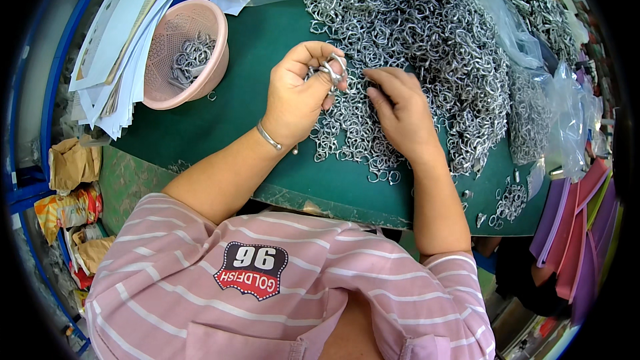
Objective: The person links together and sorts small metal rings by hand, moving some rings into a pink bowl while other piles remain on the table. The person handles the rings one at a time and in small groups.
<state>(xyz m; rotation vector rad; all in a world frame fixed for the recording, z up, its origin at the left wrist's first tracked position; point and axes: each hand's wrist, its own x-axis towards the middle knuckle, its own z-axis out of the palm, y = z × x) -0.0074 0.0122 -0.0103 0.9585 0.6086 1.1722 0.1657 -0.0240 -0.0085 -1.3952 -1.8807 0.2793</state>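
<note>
My left hand [299, 90] is closed around a few small silver metal hooks [331, 69], pinched between thumb and fingers just above the near edge of the pile. A thin bracelet sits on that wrist. My right hand [399, 108] rests palm down on a large heap of the same silver hooks [427, 40], fingers curled and touching the loose pieces. The heap spreads over the green table mat [233, 113] from the middle to the far right.
A pink plastic basket [175, 97] with several hooks inside stands at the left, beside a stack of papers [113, 47]. Clear plastic bags [553, 100] of hooks lie at the right and back. Purple and pink sheets [573, 227] lean at the right edge.
</note>
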